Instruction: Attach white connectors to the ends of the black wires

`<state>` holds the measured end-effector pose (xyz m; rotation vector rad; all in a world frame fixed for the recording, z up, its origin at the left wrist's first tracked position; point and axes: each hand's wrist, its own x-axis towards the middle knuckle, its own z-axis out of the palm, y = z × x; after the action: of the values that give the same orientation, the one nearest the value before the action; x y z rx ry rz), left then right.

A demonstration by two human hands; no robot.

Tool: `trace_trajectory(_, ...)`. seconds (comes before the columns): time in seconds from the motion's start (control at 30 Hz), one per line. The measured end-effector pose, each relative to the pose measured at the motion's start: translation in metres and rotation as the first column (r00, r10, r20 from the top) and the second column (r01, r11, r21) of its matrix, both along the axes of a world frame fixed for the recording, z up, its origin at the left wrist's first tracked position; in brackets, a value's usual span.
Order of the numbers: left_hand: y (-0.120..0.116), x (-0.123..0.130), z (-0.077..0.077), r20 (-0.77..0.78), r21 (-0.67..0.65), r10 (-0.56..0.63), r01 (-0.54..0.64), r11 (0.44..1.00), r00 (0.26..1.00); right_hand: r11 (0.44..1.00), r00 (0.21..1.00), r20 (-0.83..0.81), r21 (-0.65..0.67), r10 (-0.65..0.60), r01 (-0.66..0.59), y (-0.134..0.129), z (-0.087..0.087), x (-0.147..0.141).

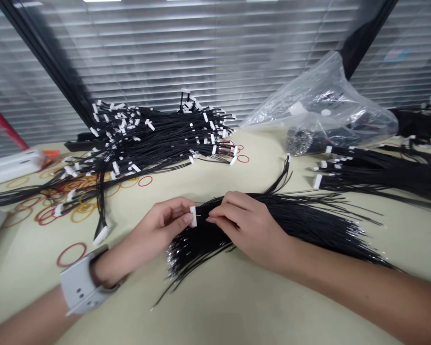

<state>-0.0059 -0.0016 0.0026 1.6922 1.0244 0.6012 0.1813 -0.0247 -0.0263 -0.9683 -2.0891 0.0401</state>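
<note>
White plastic marks the connector [193, 216], gripped upright between thumb and fingertips of the left hand [181, 215] above the near end of the loose wires [301, 220]. At three o'clock from it, the right hand [249, 225] has thumb and forefinger pinched together, seemingly on a single wire [198, 215]; its bright tip shows just beside the connector, but whether it has entered cannot be told.

The likeliest fault is a missed slot: the tip is tiny, and a slight tilt of either hand could bend it or put it in the wrong hole. Black wires directly behind hide the one being held, so a neighbour could be caught up with it. Too light a pinch might let the connector twist; too hard a push could buckle the wire.

Stray strands fan out at eight and three o'clock, where a dragging forearm could tangle them. Rubber bands [72, 254] lie at nine o'clock on the bench [233, 311], and a sleeveless wrist with a grey strap [81, 282] could snag one. At eleven o'clock rests a pile [158, 127] of connector-ended leads; at half past one, a clear bag [345, 103].
</note>
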Motion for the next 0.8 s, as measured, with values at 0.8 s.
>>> trace_trajectory(0.8, -0.02, 0.003, 0.007, -0.239, 0.295, 0.071, 0.002, 0.956, 0.968, 0.988, 0.987, -0.128, -0.099, 0.102, -0.115, 0.002, 0.0, -0.007)
